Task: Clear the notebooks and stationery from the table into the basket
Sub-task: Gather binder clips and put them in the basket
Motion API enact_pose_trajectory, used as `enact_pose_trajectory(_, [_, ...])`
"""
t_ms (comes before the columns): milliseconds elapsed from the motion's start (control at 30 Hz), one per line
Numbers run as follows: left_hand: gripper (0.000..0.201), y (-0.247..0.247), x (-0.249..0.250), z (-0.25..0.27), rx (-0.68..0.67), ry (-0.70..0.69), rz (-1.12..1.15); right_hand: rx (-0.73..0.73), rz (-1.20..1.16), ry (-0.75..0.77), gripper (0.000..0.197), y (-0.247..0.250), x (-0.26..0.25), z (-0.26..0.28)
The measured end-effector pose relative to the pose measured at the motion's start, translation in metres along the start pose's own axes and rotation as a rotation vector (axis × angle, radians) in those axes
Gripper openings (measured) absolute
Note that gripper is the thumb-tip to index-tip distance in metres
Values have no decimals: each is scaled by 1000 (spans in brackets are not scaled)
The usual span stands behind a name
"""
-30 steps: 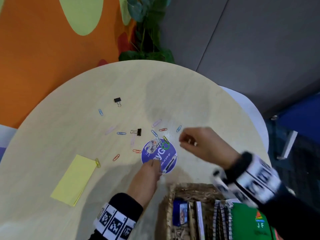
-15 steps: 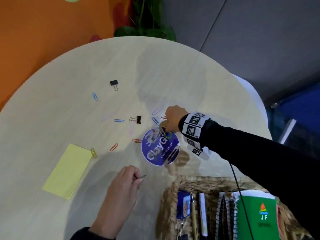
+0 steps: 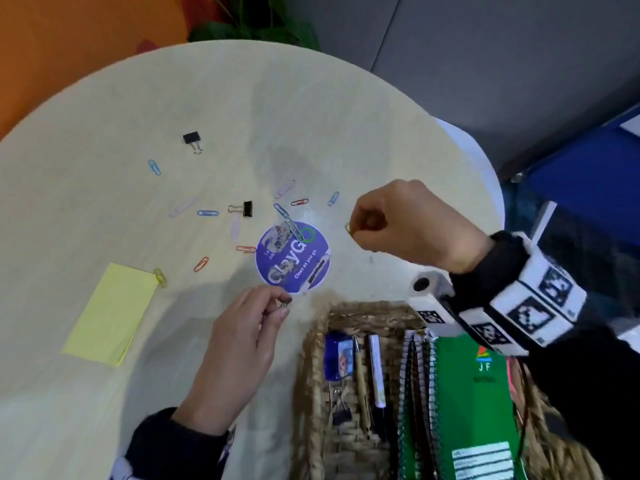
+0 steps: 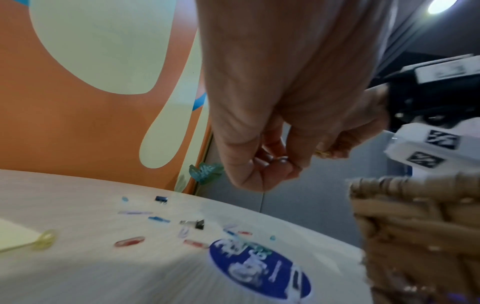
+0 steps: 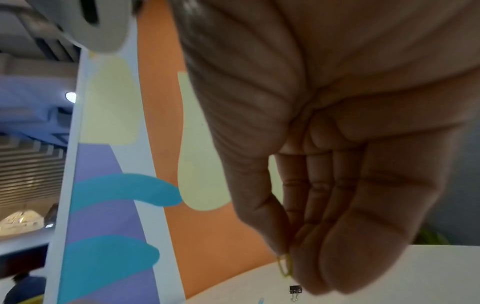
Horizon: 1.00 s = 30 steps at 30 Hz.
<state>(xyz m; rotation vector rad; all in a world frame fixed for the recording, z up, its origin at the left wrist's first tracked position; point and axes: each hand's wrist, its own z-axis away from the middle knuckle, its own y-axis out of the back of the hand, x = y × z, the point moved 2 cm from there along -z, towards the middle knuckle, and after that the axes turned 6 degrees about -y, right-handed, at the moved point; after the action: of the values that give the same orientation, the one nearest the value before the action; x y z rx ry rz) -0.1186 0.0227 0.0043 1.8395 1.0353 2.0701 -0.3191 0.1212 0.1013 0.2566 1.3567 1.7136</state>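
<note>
Several coloured paper clips [image 3: 207, 213] and two black binder clips [image 3: 246, 208] lie scattered on the round table [image 3: 104, 150] around a purple round sticker [image 3: 292, 258]. My right hand [image 3: 356, 226] hovers right of the sticker and pinches a yellow paper clip [image 5: 284, 267]. My left hand [image 3: 282, 304] is raised just below the sticker, beside the basket's far left corner, and pinches a small dark green clip [image 3: 285, 303]. The wicker basket [image 3: 311, 375] at the near edge holds notebooks, pens and a binder clip. A yellow sticky-note pad [image 3: 110, 313] lies at the left.
A green spiral notebook [image 3: 478, 410] stands in the basket's right half, under my right forearm. A potted plant [image 3: 256, 26] stands behind the table's far edge. The floor drops off to the right of the table.
My right hand has lifted off the sticker's top edge and drawn back to the right with a yellow clip. My left hand has moved up and right toward the basket with its clip.
</note>
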Motion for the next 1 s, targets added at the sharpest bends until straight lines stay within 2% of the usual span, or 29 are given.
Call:
enact_pose_trajectory(67, [10,0,13,2,3,-33,9,-35,-74,1,10,-9,11,42])
enact_pose_trajectory(133, [8,0,26,7,7,-72,15,-164,-86,12,10,-33,20,77])
enact_pose_trajectory(300, [12,1,52,29,-7,-147,20,-513,241,203,17,-116,14,134])
enact_pose_trajectory(400, [14,1,63,47,-64,-178,-43,-565,426,237,21,-150,4,147])
enact_pose_trajectory(500, [14,-2,70,68,-123,-225,-68,-601,515,233,27,-166,-7,150])
enact_pose_trajectory(600, [8,-10,77,86,-214,-266,-154,-586,510,209,29,-174,-10,147])
enact_pose_trajectory(700, [10,-21,82,97,-317,-211,-219,-550,429,139,25,-169,3,146])
enact_pose_trajectory(800, [15,-34,92,99,-417,-245,-266,-316,265,54,21,-142,25,149])
enact_pose_trajectory(900, [21,-59,99,94,-602,-287,-598,-126,158,-16,18,-118,50,159])
enact_pose_trajectory(1000, [28,-83,106,90,-813,-374,-894,-57,58,-75,16,-112,64,170])
